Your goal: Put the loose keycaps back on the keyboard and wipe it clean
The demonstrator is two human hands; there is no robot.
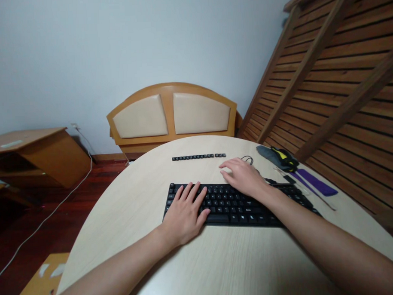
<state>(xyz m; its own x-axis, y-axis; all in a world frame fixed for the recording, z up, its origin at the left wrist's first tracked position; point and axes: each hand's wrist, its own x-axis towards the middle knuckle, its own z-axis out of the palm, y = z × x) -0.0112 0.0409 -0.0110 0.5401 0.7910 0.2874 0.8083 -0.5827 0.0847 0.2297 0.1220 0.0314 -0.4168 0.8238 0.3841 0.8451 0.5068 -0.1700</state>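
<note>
Left hand [184, 214]: fingers spread, laid over the black keyboard [222, 207] at its left end.
Right hand [244, 176]: my thumb and fingers loosely parted, above the keyboard's far side.
Keyboard: crosswise on the bench [130, 205], reaching toward its right edge.
Keycaps [193, 157]: rowed near the bench's far edge.

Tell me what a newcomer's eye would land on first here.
Probably the black keyboard on the pale table, with the left hand spread over its left part and the right hand at its far edge. Next, the neat row of small black keycaps lying beyond it. Then the large slatted wooden panel slanting along the picture's right side.
</note>
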